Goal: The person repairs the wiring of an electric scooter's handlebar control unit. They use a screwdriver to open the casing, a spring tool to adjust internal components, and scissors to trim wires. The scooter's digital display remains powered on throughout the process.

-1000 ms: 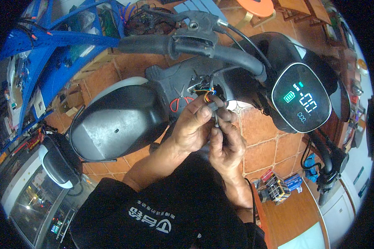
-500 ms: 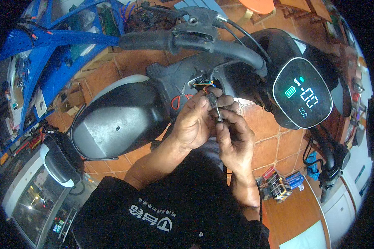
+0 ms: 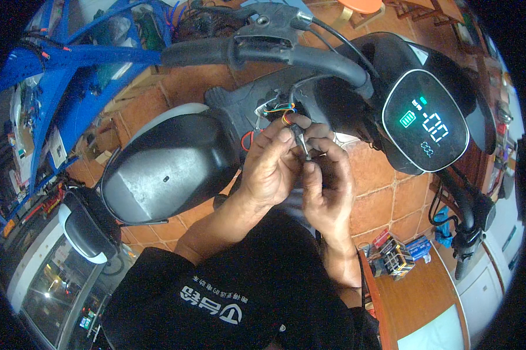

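Left hand (image 3: 272,169): pinching small grey metal connector (image 3: 302,143) at coloured wire bundle (image 3: 281,109).
Right hand (image 3: 328,186): fingers closed on same connector.
Beside: round lit scooter display (image 3: 424,121).

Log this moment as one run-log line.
left hand: pinching wire bundle | right hand: gripping small connector | lit scooter display at right

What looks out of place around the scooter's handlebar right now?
A bundle of coloured wires hangs loose from an opening below the handlebar, uncovered. The left hand and right hand pinch a small metal part there. The round display is lit.
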